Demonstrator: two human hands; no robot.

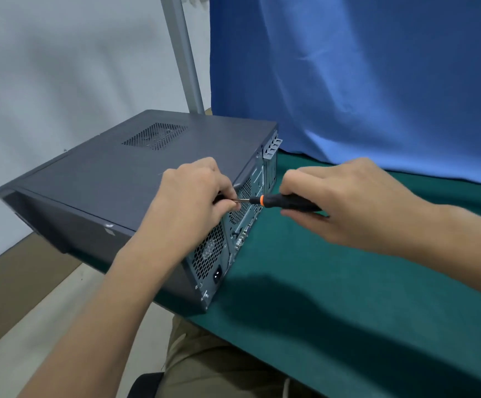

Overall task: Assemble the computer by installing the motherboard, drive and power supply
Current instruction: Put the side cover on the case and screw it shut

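The case [113, 173] lies on its side at the left edge of the green surface [348, 297], its panel shut on top, so I cannot see what is inside; only the rear [213, 254] shows, with grilles and a power socket. My left hand [193, 193] sits at the case's top rear edge, fingertips pinching the screwdriver [285, 203] by its shaft. My right hand [345, 202] is curled round its black handle, held level. A blue curtain [362, 81] hangs behind, a grey pole [184, 53] beside it
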